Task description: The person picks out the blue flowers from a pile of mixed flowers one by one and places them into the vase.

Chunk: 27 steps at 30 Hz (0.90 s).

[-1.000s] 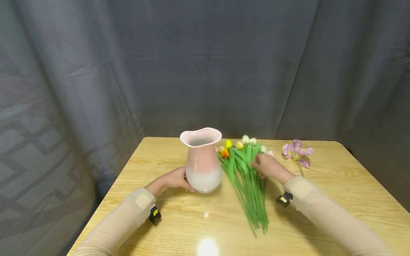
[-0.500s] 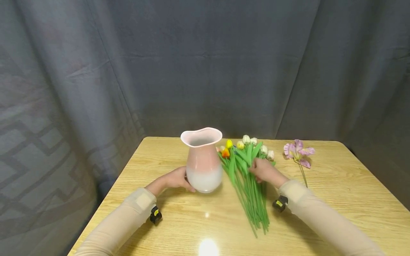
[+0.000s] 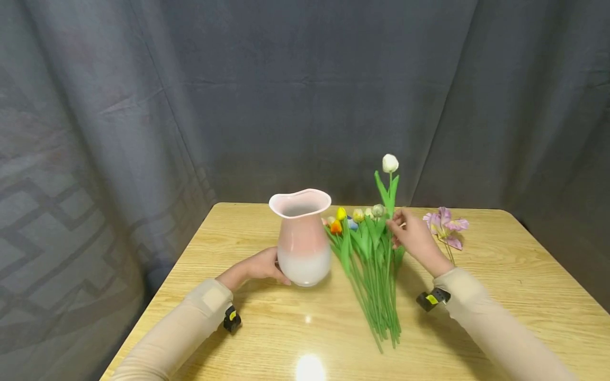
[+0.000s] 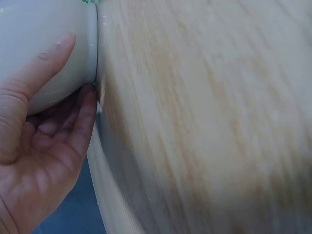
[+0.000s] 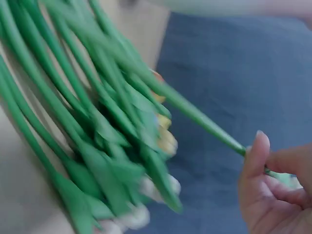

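A vase (image 3: pixel 303 241), pink above and white below with a wavy rim, stands upright on the wooden table. My left hand (image 3: pixel 261 264) holds its lower left side; in the left wrist view the thumb (image 4: pixel 51 61) lies along the white wall, with the other fingers near the base. To the right of the vase, my right hand (image 3: pixel 416 241) pinches the green stem of a white tulip (image 3: pixel 390 163), its bloom raised above the others. Beneath it lies a bunch of artificial tulips (image 3: pixel 376 288) with white, yellow, orange and blue heads. The right wrist view shows the pinched stem (image 5: pixel 202 119) slanting away from the bunch.
A purple iris-like flower (image 3: pixel 445 225) lies at the back right of the wooden table (image 3: pixel 238 349). Grey curtains (image 3: pixel 305 106) hang behind the table and along its sides.
My right hand has taken hold of a white tulip among the bunch and lifted its head upward, moving slightly right. The left hand and vase have stayed in place.
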{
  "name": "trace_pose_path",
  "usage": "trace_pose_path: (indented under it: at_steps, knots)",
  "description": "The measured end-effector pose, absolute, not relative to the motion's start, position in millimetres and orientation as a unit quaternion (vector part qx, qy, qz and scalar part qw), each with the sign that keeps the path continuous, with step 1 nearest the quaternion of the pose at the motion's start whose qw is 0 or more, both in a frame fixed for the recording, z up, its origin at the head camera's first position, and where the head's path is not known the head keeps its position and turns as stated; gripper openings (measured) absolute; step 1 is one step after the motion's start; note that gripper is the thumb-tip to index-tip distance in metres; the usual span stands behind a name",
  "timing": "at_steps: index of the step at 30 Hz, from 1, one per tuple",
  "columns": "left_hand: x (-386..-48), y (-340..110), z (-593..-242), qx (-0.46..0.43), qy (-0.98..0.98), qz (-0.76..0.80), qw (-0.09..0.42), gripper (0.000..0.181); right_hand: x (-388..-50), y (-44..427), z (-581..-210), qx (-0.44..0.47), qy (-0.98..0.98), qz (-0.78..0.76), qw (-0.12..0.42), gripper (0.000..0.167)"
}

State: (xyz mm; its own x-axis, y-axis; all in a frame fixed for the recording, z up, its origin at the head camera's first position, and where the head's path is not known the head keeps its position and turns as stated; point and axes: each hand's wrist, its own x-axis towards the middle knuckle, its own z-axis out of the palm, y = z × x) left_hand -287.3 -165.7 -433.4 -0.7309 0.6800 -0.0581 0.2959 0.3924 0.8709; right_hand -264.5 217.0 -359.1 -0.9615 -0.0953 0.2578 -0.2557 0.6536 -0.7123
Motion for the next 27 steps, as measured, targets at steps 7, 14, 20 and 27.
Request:
trace_pose_path:
  at_steps: [7, 14, 20, 27]
  knots:
    - [-288, -166, -433, 0.303, 0.806, 0.463, 0.209, 0.068, -255, 249, -328, 0.064, -0.903, 0.356, 0.230, 0.036]
    - [-287, -167, -434, 0.295, 0.808, 0.465, 0.211, 0.067, -252, 284, -322, 0.013, -0.929, 0.284, 0.238, 0.037]
    - [-285, -169, -432, 0.293, 0.807, 0.468, 0.211, 0.069, -258, 302, -343, 0.003, -0.942, 0.267, 0.205, 0.037]
    - [-285, -170, -432, 0.298, 0.804, 0.468, 0.213, 0.070, -269, 318, -374, -0.010, -0.947, 0.284, 0.149, 0.032]
